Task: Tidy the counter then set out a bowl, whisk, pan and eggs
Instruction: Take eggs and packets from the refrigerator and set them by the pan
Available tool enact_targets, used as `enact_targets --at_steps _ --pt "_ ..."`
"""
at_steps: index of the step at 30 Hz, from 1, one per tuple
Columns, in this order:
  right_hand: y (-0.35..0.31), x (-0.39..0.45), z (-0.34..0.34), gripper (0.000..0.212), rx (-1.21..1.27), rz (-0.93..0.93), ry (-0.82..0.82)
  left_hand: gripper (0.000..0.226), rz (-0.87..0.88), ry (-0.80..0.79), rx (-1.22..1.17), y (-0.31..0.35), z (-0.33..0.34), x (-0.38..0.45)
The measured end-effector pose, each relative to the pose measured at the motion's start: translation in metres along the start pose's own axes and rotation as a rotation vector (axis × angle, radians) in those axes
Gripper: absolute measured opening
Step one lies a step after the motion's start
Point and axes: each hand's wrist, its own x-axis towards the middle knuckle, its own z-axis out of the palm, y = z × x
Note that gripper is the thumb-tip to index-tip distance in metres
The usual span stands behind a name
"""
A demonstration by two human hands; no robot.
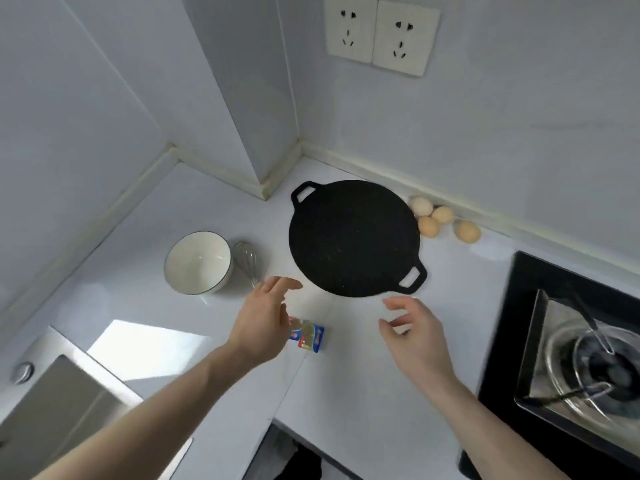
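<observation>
Both my hands float over the white counter and hold nothing. My left hand has loose, spread fingers, and it hangs just above a small blue and red packet and near the thin end of the whisk. My right hand is open too, with the fingers softly bent, just in front of the near handle of the pan. The flat black pan sits in the middle of the counter. The white bowl stands to its left, with the whisk lying right beside the bowl. Four eggs lie behind the pan by the wall, three bunched up and one a little apart. So I think the bowl, whisk, pan and eggs are all out now, and the packet looks like the last bit to tidy. To do that well, I should bring my left hand down slowly and pinch the packet by its sides, not squash it. I should lift it straight up so I don't bump the whisk. If I move the pan, I should hold both handles and slide it gently, because the eggs are round and could roll. The stove is on my right, so I keep my arm away from it.
</observation>
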Motion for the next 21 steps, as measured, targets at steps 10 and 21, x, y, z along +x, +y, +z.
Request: enact_targets --at_steps 10,21 --pt "-0.014 -0.025 0.130 0.067 -0.412 -0.125 -0.315 0.062 0.119 -0.212 0.371 -0.038 0.011 -0.026" --pt "0.018 -0.014 0.054 0.034 -0.496 -0.125 -0.318 0.036 0.067 -0.263 0.371 -0.022 0.022 -0.001"
